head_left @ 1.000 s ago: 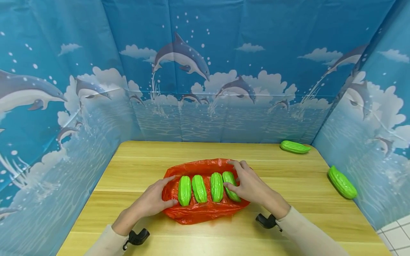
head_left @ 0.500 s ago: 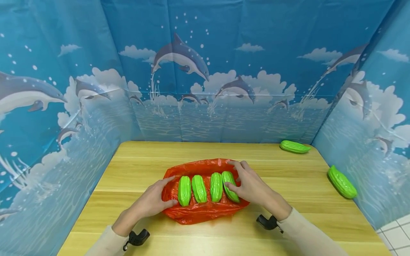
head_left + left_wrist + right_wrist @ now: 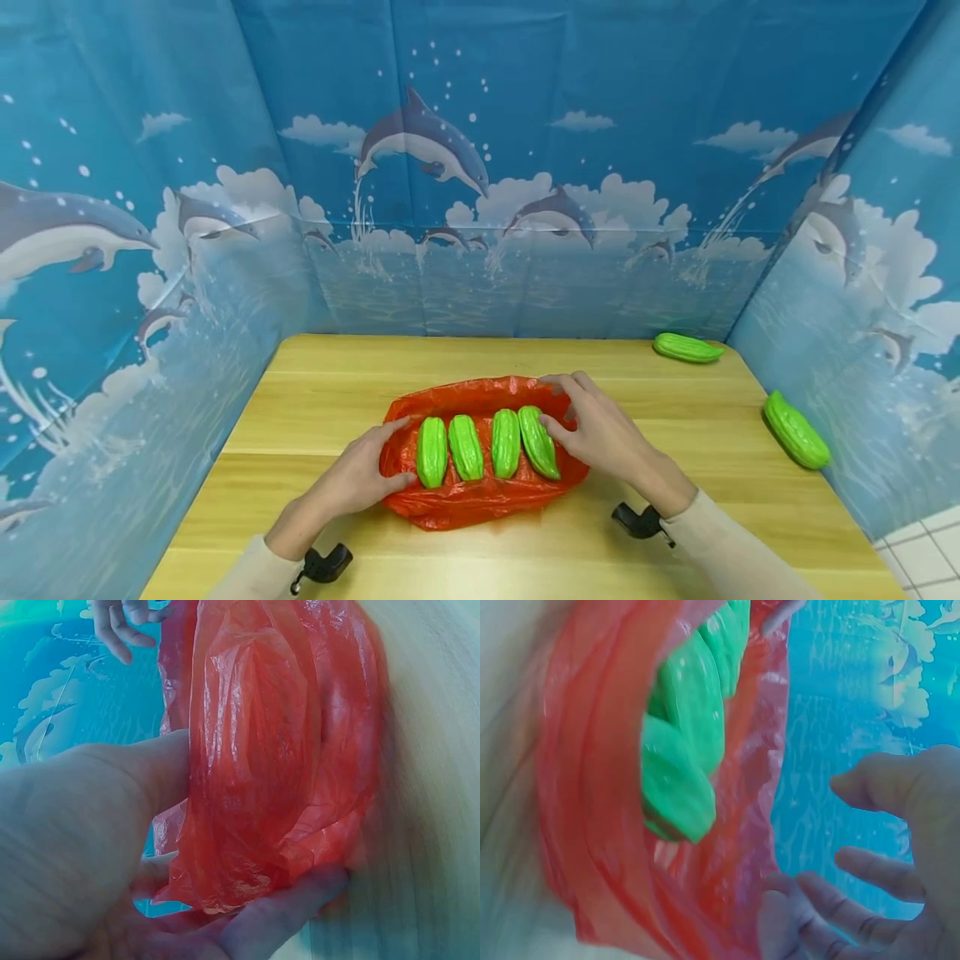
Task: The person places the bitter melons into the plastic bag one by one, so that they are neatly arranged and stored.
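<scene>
A red plastic bag [image 3: 480,505] lies spread open across the wooden table. Several bright green ridged gourds stand side by side in it, from the leftmost gourd [image 3: 432,452] to the slightly tilted rightmost gourd [image 3: 537,443]. With thumb and fingers around the bag's left end, my left hand [image 3: 352,477] holds the plastic; part of its grip is hidden. My right hand [image 3: 603,429] hovers over the bag's right end, fingers spread. In the right wrist view, the fingertips [image 3: 776,922] meet the bag's rim, and the thumb stays apart from the gourds.
Two more green gourds lie outside the bag: one gourd [image 3: 687,347] at the table's far right corner, another gourd [image 3: 797,430] along its right edge. A blue dolphin-print curtain [image 3: 465,275] encloses the back and sides of the wooden table [image 3: 315,392].
My right hand has drawn slightly right, its thumb moving off the rightmost gourd, which now shows more fully. My left hand keeps its place. The head view has tilted a little.
</scene>
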Available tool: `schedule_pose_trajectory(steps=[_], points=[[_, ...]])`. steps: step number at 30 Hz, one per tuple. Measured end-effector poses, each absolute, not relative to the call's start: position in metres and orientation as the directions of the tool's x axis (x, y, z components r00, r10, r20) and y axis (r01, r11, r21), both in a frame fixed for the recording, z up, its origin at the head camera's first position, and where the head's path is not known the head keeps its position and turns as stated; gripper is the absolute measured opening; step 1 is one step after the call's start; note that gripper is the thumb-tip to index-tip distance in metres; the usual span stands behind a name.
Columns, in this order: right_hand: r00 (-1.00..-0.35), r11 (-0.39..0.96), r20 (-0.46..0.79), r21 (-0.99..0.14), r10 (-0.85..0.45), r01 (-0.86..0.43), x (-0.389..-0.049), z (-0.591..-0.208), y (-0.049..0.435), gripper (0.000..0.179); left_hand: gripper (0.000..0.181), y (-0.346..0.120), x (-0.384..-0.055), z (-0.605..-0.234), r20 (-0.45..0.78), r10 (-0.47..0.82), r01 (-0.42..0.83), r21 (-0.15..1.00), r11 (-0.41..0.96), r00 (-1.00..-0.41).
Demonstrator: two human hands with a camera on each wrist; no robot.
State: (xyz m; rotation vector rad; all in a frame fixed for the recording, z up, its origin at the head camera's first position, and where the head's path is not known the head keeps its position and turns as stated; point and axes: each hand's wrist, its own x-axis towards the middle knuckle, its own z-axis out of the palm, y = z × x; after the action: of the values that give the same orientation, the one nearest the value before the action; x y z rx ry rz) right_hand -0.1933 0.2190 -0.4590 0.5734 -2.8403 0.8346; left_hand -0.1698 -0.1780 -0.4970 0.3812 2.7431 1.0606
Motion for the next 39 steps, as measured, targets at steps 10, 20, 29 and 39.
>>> schedule_pose_trajectory(steps=[10,20,29,39], points=[[-0.91,0.774,0.304,-0.488,-0.283,-0.404,-0.214,-0.459,0.249,0.052,0.09,-0.18,-0.169,-0.496,-0.07,0.285,0.161,0.685,0.71,-0.956],[-0.921,0.804,0.31,-0.469,-0.236,-0.364,-0.239,-0.465,0.296,0.047,0.093,-0.177,-0.168,-0.498,-0.07,0.279,0.155,0.693,0.704,-0.958],[-0.945,0.815,0.263,-0.493,-0.195,-0.305,-0.255,-0.478,0.336,0.051,0.092,-0.18,-0.169,-0.501,-0.07,0.248,0.133,0.687,0.714,-0.966],[-0.977,0.851,0.154,-0.484,-0.146,-0.203,-0.285,-0.483,0.388,0.066,0.092,-0.174,-0.169,-0.503,-0.076,0.229,0.113,0.696,0.709,-0.97]])
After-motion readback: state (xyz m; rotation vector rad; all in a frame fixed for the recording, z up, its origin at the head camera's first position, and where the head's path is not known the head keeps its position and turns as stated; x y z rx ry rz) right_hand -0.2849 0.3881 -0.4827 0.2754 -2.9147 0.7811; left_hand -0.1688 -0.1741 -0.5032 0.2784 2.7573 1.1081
